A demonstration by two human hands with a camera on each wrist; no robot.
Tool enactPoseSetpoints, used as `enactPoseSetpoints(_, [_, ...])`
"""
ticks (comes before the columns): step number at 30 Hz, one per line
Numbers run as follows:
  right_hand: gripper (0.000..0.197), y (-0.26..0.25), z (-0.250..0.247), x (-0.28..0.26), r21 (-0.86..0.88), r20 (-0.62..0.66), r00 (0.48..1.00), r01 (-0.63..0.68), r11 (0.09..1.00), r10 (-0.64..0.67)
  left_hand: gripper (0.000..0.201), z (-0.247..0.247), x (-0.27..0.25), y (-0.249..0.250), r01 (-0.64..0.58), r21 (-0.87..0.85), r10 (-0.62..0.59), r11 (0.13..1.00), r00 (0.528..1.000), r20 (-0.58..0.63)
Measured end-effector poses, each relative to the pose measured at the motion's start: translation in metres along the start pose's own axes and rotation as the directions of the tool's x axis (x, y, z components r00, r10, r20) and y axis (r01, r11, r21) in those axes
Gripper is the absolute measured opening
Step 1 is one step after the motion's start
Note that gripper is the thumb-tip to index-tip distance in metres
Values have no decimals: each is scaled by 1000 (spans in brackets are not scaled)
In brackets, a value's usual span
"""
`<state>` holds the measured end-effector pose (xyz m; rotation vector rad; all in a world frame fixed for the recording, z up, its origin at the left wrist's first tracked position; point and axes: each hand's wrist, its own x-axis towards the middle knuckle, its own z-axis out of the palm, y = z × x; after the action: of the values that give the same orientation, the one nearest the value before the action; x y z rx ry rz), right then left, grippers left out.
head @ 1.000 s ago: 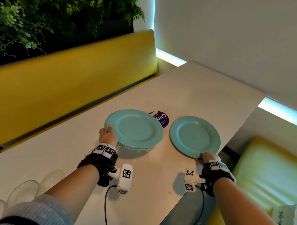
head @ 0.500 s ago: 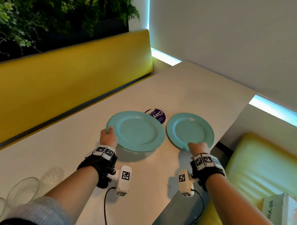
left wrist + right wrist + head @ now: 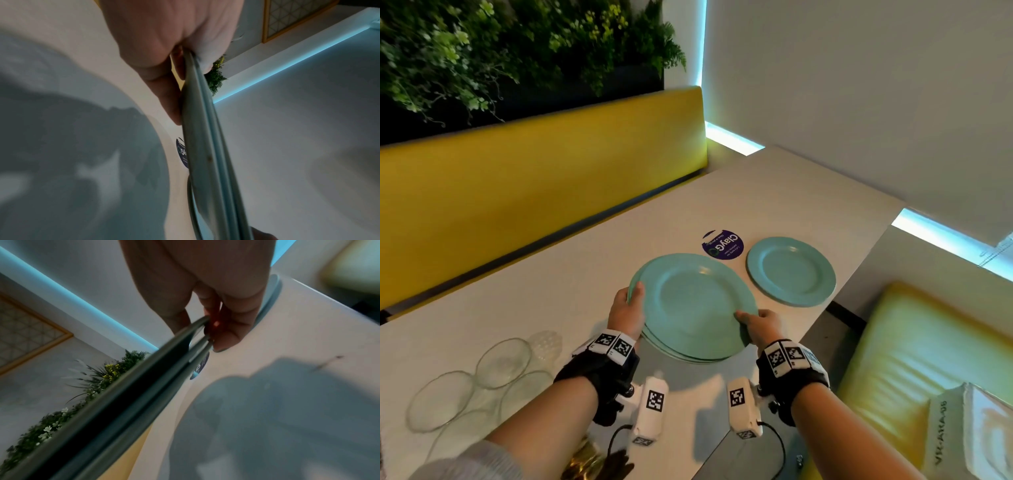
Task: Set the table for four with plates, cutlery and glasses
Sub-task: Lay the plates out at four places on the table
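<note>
A stack of teal plates hangs just above the white table, in front of me. My left hand grips the stack's left rim, thumb on top; in the left wrist view the fingers curl under the plate edges. My right hand pinches the near right rim of the top plate. In the right wrist view that top plate is parted from the ones below by a dark gap. A single teal plate lies flat near the table's right edge.
Several clear glasses stand at the near left. A round purple sticker lies beyond the plates. A yellow bench back runs along the far side, and a yellow seat sits below the right edge. Something golden shows at the bottom edge.
My right hand let go of the single plate, left it on the table, and moved left to the stack's right rim. The stack came nearer to me.
</note>
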<state>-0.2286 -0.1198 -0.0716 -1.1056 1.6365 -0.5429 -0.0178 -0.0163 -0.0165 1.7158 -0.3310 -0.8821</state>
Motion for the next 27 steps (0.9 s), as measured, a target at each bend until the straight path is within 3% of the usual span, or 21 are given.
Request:
enactPoseSetpoints(5, [14, 2, 4, -61, 119, -9, 998, -57, 991, 58, 39, -39, -18, -15, 1, 39, 3, 999, 996, -90])
enactPoseSetpoints(10, [12, 16, 3, -89, 347, 74, 988, -154, 925, 137, 42, -72, -31, -13, 0, 50, 11, 999, 979, -203])
enactPoseSetpoints(14, [28, 32, -2, -95, 444, 20, 979, -192, 875, 204, 43, -96, -38, 0, -20, 95, 50, 995, 946, -320])
enactPoseSetpoints(20, [29, 47, 1, -97, 462, -6, 964, -234, 855, 267, 44, -124, -41, 17, -8, 93, 46, 996, 908, -417])
enactPoseSetpoints(27, [32, 57, 17, -97, 426, -21, 959, -247, 870, 283, 44, -135, -43, 24, -45, 53, 63, 998, 908, -415])
